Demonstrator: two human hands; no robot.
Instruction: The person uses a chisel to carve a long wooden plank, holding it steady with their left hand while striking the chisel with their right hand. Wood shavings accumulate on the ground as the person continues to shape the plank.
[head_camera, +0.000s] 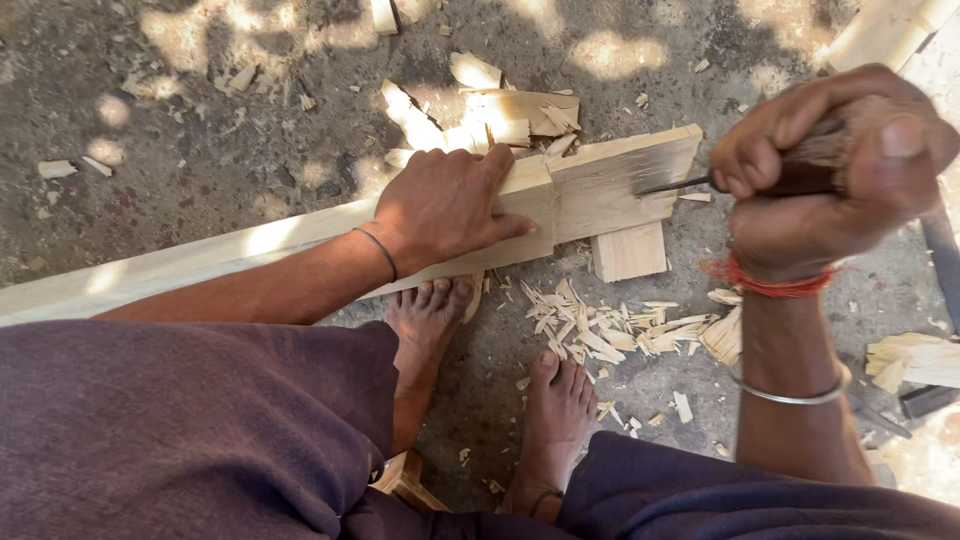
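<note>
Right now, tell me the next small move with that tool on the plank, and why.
Probably press the thin metal tip further along the plank. The right hand grips the tool's dark handle with the tip already against the pale end face, and the left hand lies flat on the plank, pinning it down. The wood chips below suggest cutting is under way.

Bright daylight falls in dappled patches on the ground (200, 150) toward eleven and twelve o'clock. Shade elsewhere; focus is sharp throughout.
</note>
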